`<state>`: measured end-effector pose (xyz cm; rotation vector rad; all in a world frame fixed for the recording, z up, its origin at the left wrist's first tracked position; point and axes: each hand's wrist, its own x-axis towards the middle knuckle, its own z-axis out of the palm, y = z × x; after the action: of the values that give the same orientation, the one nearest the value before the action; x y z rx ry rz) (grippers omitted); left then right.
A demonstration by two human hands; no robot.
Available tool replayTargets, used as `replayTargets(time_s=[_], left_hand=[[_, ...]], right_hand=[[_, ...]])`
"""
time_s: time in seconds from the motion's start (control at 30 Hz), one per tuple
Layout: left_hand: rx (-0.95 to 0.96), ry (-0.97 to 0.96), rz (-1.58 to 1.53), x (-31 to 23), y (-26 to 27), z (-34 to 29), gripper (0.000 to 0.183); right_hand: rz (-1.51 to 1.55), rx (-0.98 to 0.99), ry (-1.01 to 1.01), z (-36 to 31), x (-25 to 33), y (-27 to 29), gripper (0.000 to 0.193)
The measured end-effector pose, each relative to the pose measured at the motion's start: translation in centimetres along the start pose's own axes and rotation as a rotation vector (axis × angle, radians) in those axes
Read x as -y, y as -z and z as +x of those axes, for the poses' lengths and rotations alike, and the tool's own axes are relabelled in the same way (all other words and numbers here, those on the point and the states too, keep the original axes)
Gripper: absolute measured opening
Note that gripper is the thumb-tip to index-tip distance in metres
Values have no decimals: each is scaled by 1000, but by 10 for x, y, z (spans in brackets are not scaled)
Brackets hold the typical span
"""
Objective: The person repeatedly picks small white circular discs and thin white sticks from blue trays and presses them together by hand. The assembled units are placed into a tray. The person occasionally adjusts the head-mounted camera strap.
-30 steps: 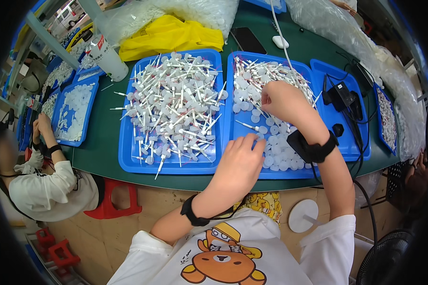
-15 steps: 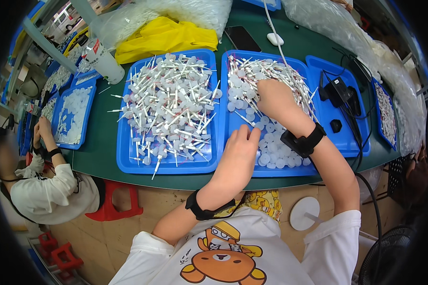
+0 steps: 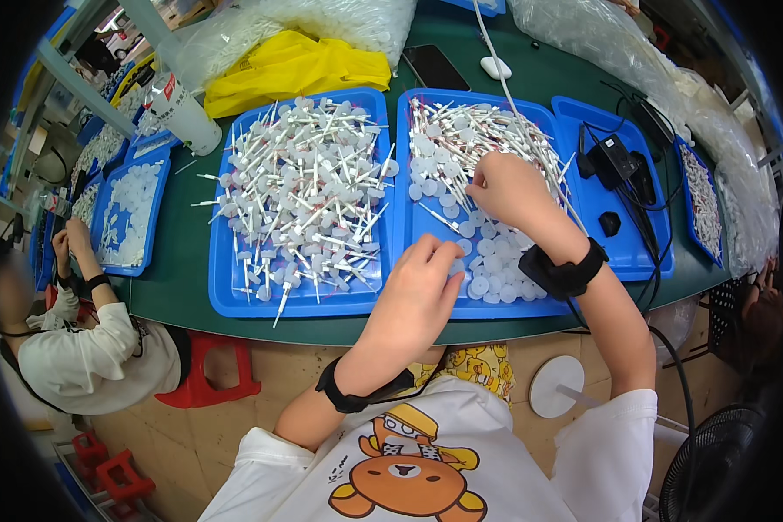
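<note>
Over the front edge of the right-hand blue tray (image 3: 406, 228), my left hand (image 3: 413, 291) is closed, with a small translucent white disc (image 3: 457, 267) showing at its fingertips. My right hand (image 3: 515, 191) is above the same tray, its fingers pinched together; what they hold, if anything, is hidden. Below and beside it lie loose translucent discs (image 3: 496, 265). A heap of thin white sticks (image 3: 522, 130) fills the tray's far part. One white stick (image 3: 439, 217) lies between my two hands.
To the left, another blue tray (image 3: 226, 304) holds sticks with discs on them. A shallow tray (image 3: 622, 235) on the right carries a black adapter (image 3: 618, 161) and cables. Behind are a phone (image 3: 437, 68), a yellow bag (image 3: 300, 71) and a bottle (image 3: 183, 115). A co-worker (image 3: 96, 348) sits left.
My left hand has drawn slightly back and left, and a disc now shows at its fingers. My right hand has turned a little, staying over the tray. The whole view has shifted slightly.
</note>
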<state>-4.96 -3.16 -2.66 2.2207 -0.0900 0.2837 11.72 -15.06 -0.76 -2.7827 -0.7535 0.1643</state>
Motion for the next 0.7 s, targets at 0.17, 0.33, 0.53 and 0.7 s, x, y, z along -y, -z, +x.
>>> replayTargets(time_s=[0.17, 0.33, 0.53, 0.7], left_hand=[[4, 5, -9, 2, 2, -1, 22], [6, -13, -10, 1, 1, -2, 21], [12, -12, -15, 1, 1, -2, 20], [25, -19, -15, 1, 2, -3, 20]], right_hand=[[569, 8, 40, -11, 8, 29, 31], [1001, -39, -49, -25, 24, 62, 32], [674, -292, 130, -25, 21, 46, 33], [636, -202, 114, -27, 22, 51, 31]])
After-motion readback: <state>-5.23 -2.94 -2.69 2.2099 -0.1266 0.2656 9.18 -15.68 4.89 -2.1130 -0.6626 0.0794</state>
